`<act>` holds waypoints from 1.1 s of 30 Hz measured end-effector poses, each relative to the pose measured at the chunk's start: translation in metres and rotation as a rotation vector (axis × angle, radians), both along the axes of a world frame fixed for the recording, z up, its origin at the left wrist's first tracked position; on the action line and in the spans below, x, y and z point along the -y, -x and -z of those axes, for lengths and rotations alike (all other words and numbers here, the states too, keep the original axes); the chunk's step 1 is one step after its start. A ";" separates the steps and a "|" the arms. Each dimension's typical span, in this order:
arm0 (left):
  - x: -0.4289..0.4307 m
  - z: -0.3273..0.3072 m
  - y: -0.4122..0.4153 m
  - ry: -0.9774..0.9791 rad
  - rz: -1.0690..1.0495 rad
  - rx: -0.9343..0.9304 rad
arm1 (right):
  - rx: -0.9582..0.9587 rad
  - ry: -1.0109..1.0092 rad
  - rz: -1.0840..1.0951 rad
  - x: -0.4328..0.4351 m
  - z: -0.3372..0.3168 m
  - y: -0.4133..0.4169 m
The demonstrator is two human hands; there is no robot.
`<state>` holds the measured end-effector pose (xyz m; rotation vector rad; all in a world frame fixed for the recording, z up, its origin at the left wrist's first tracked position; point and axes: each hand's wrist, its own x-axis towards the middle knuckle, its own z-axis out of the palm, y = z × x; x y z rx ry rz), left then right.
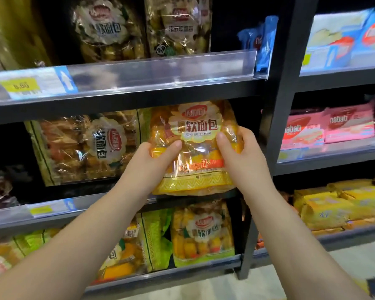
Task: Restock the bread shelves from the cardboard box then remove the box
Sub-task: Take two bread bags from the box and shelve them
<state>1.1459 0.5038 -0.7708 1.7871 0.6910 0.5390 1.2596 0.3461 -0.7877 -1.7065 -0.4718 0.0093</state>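
orange crinkly plastic bread bag [193,148] | likely light, soft, slippery, crushable | left hand [158,156], right hand [236,152] pinch its sides; support beneath

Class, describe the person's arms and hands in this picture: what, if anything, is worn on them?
Nothing is worn. The left hand and right hand are bare: no gloves, rings, watch or bracelet. Both forearms are uncovered to the frame's edge, no sleeve in view. Thumbnails look short and plain.
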 end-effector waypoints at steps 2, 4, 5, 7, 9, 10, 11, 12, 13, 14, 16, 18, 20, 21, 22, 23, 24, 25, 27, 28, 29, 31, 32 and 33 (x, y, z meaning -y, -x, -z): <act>-0.005 0.007 -0.007 0.023 0.001 -0.010 | 0.070 0.069 0.022 -0.007 0.003 -0.005; -0.009 0.012 -0.014 0.086 -0.004 0.006 | 0.128 0.135 0.052 -0.014 0.007 -0.012; -0.010 0.014 -0.018 0.122 -0.011 0.026 | 0.139 0.151 0.064 -0.018 0.007 -0.017; -0.013 0.016 -0.028 0.195 -0.033 0.076 | 0.127 0.143 0.088 -0.024 0.006 -0.027; -0.016 0.018 -0.037 0.260 -0.051 0.121 | 0.116 0.124 0.103 -0.029 0.007 -0.035; -0.016 0.018 -0.040 0.284 -0.054 0.129 | 0.105 0.113 0.107 -0.032 0.008 -0.037; -0.016 0.017 -0.042 0.292 -0.063 0.121 | 0.090 0.099 0.110 -0.033 0.008 -0.039; -0.018 0.017 -0.045 0.286 -0.071 0.111 | 0.073 0.081 0.108 -0.035 0.008 -0.041; -0.018 0.017 -0.046 0.279 -0.073 0.108 | 0.055 0.065 0.107 -0.036 0.009 -0.042; -0.019 0.017 -0.049 0.277 -0.082 0.105 | 0.041 0.050 0.103 -0.037 0.009 -0.043; -0.020 0.016 -0.052 0.252 -0.097 0.109 | 0.016 0.015 0.095 -0.038 0.008 -0.046; -0.023 0.017 -0.055 0.227 -0.131 0.120 | -0.001 -0.007 0.091 -0.039 0.006 -0.048; -0.025 0.018 -0.058 0.203 -0.162 0.148 | -0.030 -0.042 0.084 -0.041 0.006 -0.050; -0.026 0.019 -0.059 0.182 -0.197 0.158 | -0.059 -0.057 0.077 -0.043 0.006 -0.050; -0.026 0.020 -0.060 0.144 -0.221 0.150 | -0.086 -0.067 0.070 -0.045 0.007 -0.050; -0.027 0.023 -0.060 0.097 -0.240 0.120 | -0.106 -0.067 0.068 -0.046 0.009 -0.050; -0.029 0.026 -0.060 0.042 -0.254 0.074 | -0.114 -0.066 0.066 -0.046 0.012 -0.050; -0.028 0.028 -0.060 0.000 -0.240 0.044 | -0.116 -0.062 0.066 -0.046 0.015 -0.051; -0.026 0.034 -0.061 -0.017 -0.155 0.045 | -0.113 -0.054 0.081 -0.043 0.020 -0.052; -0.024 0.037 -0.062 -0.017 -0.130 0.045 | -0.116 -0.049 0.092 -0.041 0.022 -0.053; -0.023 0.038 -0.063 -0.030 -0.123 0.028 | -0.121 -0.039 0.101 -0.039 0.024 -0.054; -0.018 0.037 -0.065 -0.089 -0.123 -0.034 | -0.119 0.003 0.111 -0.035 0.029 -0.053; -0.015 0.036 -0.064 -0.132 -0.127 -0.064 | -0.104 0.039 0.118 -0.034 0.030 -0.050; -0.013 0.035 -0.062 -0.187 -0.135 -0.087 | -0.082 0.078 0.130 -0.034 0.031 -0.046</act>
